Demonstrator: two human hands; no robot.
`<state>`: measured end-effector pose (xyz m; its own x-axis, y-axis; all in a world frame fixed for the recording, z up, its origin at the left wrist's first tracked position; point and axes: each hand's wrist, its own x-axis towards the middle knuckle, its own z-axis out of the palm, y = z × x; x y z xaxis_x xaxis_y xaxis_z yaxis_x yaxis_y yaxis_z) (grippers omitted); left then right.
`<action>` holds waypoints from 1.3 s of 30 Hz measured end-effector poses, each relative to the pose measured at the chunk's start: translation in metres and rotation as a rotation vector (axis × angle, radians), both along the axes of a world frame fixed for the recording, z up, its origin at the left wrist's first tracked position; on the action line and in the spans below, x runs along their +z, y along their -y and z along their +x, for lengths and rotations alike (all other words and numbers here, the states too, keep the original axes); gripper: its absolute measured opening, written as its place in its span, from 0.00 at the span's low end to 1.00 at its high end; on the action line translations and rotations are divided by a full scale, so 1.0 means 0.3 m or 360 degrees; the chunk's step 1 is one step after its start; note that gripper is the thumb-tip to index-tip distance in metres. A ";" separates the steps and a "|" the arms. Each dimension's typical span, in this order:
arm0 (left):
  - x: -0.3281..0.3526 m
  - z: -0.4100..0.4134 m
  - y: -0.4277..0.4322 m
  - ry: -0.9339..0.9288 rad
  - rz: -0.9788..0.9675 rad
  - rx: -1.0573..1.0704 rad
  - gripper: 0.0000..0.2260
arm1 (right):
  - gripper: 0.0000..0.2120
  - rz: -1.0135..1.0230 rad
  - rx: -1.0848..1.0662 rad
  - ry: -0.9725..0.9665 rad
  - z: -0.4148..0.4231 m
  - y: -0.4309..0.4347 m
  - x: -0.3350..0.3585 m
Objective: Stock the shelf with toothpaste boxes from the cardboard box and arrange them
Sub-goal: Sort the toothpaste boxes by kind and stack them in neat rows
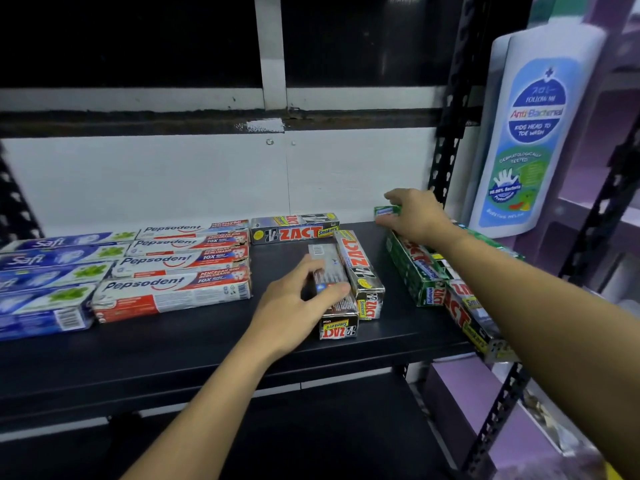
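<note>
On the black shelf (207,341), the left grip (298,299) clasps a dark toothpaste box (337,320) lying directly beneath it. The box's long axis runs front to back, and it touches a matching box (360,268) just right of the grip. Farther back and right, the right grip (415,216) pinches a small green box (387,211) by its end.

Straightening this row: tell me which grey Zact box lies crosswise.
The Zact box at the back of the shelf, beside the Pepsodent boxes: it runs left to right, while the other grey ones point front to back.
</note>
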<state>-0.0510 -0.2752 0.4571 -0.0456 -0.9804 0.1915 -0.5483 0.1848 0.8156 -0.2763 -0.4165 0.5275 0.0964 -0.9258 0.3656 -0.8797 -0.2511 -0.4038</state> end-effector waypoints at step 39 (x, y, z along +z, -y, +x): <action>0.014 0.002 -0.013 0.0035 0.0026 -0.0030 0.34 | 0.30 -0.0258 -0.0074 0.0100 -0.010 0.129 0.094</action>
